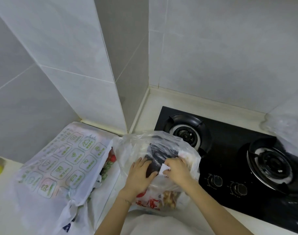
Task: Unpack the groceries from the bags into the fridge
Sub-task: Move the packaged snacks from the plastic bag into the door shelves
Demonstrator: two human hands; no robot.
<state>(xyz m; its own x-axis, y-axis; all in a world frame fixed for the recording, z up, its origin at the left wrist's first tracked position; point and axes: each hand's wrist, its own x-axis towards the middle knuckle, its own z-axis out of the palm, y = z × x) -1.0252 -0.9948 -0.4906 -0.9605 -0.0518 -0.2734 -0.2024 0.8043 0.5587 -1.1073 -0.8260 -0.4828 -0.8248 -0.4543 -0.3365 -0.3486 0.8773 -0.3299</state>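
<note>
The clear plastic bag (161, 141) sits on the pale counter (163, 100), in the corner of the tiled wall (212, 56) just left of the black gas hob (229, 150), with its right edge lying over the hob's near-left corner. Both hands work at its top. The left hand (140, 174) lies on the film over a dark item (159, 152) inside the bag; its fingers (142, 161) are fairly straight and spread, pressing down, with the thumb set against the dark item's near edge. The right hand (177, 170) is next to it, nearly touching, its fingers (171, 162) curled tight and pinching a small white slip (164, 167) at the bag's mouth (whether some film is caught in the same pinch cannot be told). Under the wrists, a packet with red print (148, 203) shows through the bag's near side. A second bag, white with green printed squares (65, 160), stands on the counter just to the left, red and green produce (110, 161) showing at its open side.
</note>
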